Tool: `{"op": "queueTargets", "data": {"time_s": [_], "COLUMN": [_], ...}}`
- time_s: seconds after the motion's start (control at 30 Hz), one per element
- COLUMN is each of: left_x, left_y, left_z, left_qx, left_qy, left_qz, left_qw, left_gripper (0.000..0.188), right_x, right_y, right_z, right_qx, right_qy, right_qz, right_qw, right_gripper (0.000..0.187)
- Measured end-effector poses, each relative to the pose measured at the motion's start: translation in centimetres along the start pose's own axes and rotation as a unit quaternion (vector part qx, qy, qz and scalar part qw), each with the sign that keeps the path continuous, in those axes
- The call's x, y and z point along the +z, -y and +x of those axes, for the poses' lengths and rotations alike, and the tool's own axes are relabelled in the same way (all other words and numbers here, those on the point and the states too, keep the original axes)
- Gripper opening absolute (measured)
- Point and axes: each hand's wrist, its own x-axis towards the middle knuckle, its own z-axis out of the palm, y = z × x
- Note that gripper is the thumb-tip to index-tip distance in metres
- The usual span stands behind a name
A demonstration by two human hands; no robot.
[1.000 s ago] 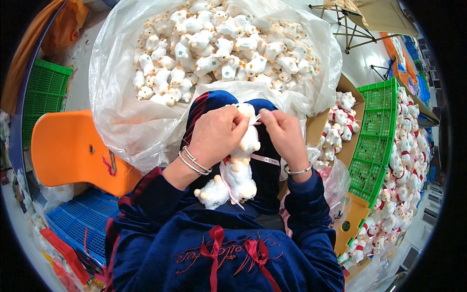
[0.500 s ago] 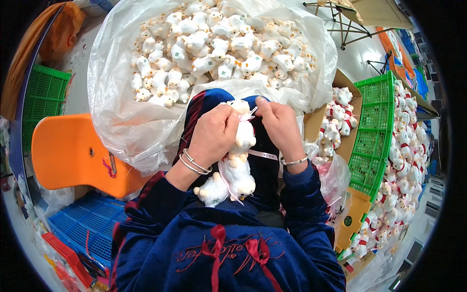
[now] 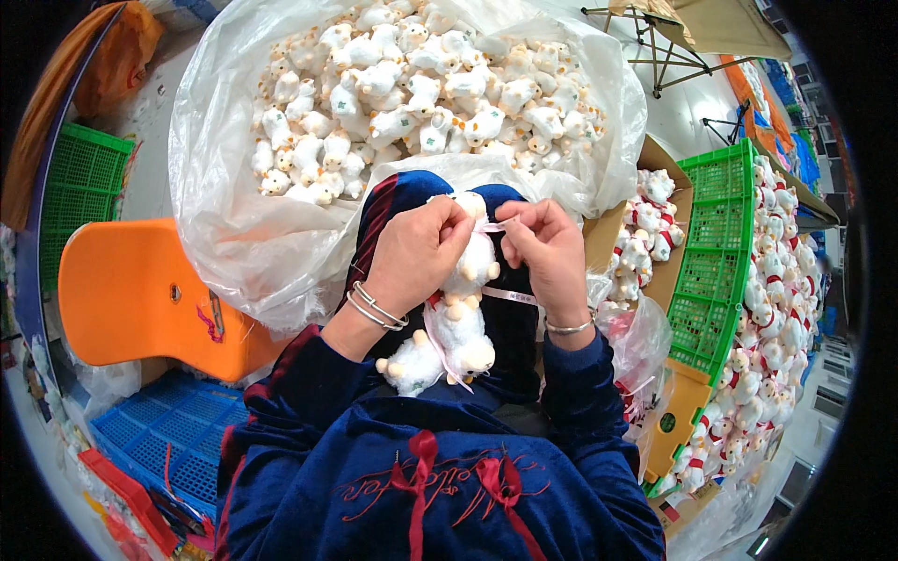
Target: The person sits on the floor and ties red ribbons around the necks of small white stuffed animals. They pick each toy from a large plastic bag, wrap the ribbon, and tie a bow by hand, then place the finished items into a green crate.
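Above my lap, a small white plush toy (image 3: 479, 265) lies with its head away from me. A thin pale pink ribbon (image 3: 492, 226) runs round its neck. My left hand (image 3: 421, 251) is closed at the toy's neck, where its fingertips hide part of the ribbon and head. On the other side my right hand (image 3: 550, 251) pinches the ribbon, thumb against forefinger. Nearer my body, other white plush toys (image 3: 465, 344) rest on my lap, with pink ribbon on them. Another strip of printed pink ribbon (image 3: 510, 295) lies across my right thigh.
Ahead, a large clear plastic bag (image 3: 220, 196) holds a heap of white plush toys (image 3: 412, 84). An orange chair (image 3: 131, 290) stands at left, above a blue crate (image 3: 173, 435). To the right are a cardboard box (image 3: 681, 220), a green crate (image 3: 711, 271) and many red-ribboned toys (image 3: 772, 327).
My right hand has turned and come down slightly, its fingers now curled in by the toy's neck with the ribbon drawn sideways. My left hand has shifted a little to the right.
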Motion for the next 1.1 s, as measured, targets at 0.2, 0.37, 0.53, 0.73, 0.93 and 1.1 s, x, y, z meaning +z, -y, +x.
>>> {"op": "queueTargets", "data": {"time_s": [0.2,0.37,0.53,0.73,0.93,1.1], "left_x": [0.1,0.3,-0.1,-1.6,-1.3,-1.1], "left_y": [-0.1,-0.1,0.3,0.6,0.9,1.5], "left_z": [-0.2,-0.3,-0.4,0.5,0.5,-0.1], "left_qx": [-0.013,-0.022,-0.033,-0.06,-0.05,-0.044], "left_qy": [-0.014,-0.021,-0.005,0.063,0.06,0.043], "left_qz": [0.002,-0.015,-0.021,-0.035,-0.026,-0.032], "left_qw": [1.0,0.999,0.999,0.996,0.997,0.998], "left_gripper": [0.019,0.02,0.021,0.024,0.024,0.024], "right_x": [0.2,-0.3,0.6,0.6,1.7,2.0], "right_y": [-0.4,-0.1,0.4,-0.4,-0.9,-0.4], "right_z": [-1.6,-0.9,-0.7,0.3,0.4,0.5], "right_qx": [0.043,0.07,0.068,0.021,-0.088,-0.077], "right_qy": [-0.013,0.004,0.027,0.03,-0.022,-0.025], "right_qz": [0.01,-0.029,-0.136,-0.248,-0.381,-0.393], "right_qw": [0.999,0.997,0.988,0.968,0.92,0.916], "right_gripper": [0.01,0.017,0.018,0.019,0.02,0.017]}}
